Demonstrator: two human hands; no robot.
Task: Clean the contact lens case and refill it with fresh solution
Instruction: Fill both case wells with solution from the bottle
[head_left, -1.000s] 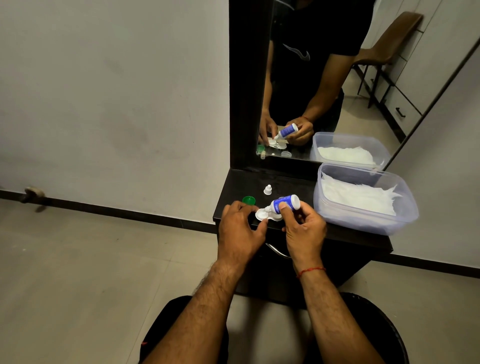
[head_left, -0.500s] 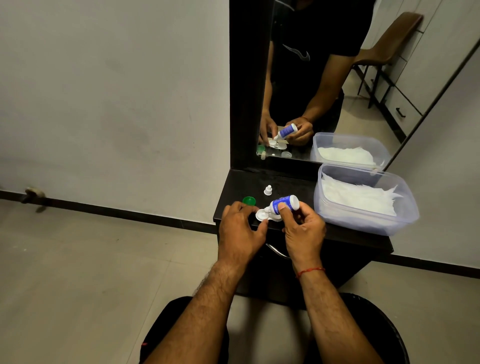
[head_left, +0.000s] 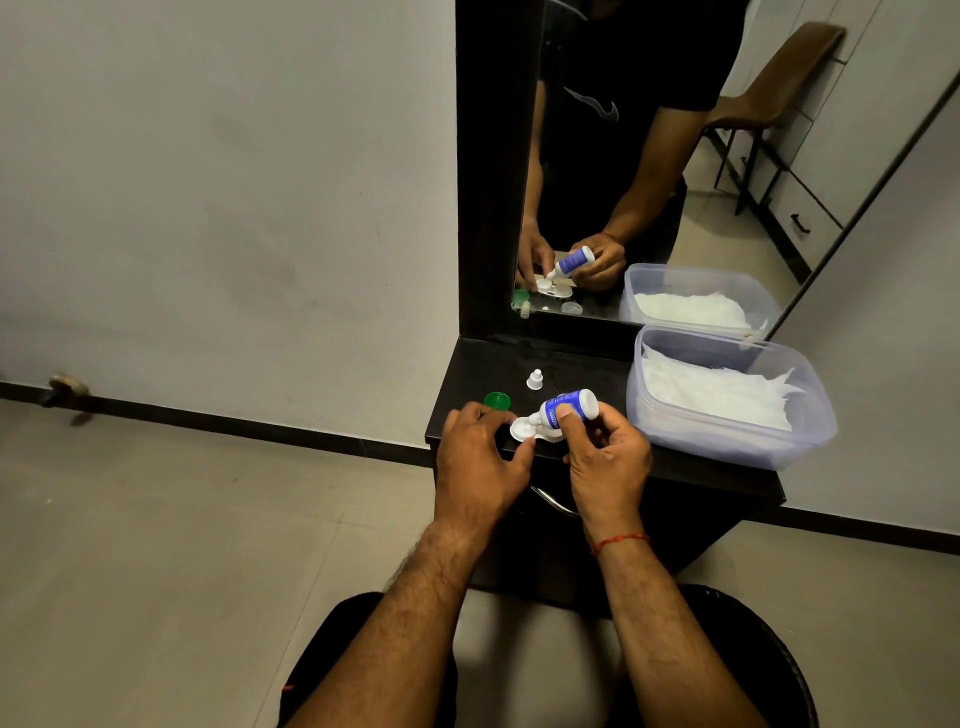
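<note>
A white contact lens case (head_left: 521, 429) lies near the front edge of the dark dresser top (head_left: 582, 364). My left hand (head_left: 475, 460) pinches its left well between thumb and fingers. My right hand (head_left: 605, 457) grips a small white solution bottle with a blue label (head_left: 567, 406), tipped down to the left, its nozzle over the case. A green lens-case cap (head_left: 496, 399) sits just left of the case. The bottle's white cap (head_left: 534, 380) stands behind it.
A clear plastic tub of white tissues (head_left: 727, 397) fills the right side of the dresser. A mirror (head_left: 649, 156) stands behind and reflects my hands. A drawer handle (head_left: 553, 501) is under the front edge. Tiled floor spreads to the left.
The bottle has dipped slightly, its nozzle now closer to the case. Both hands keep the same grip and place.
</note>
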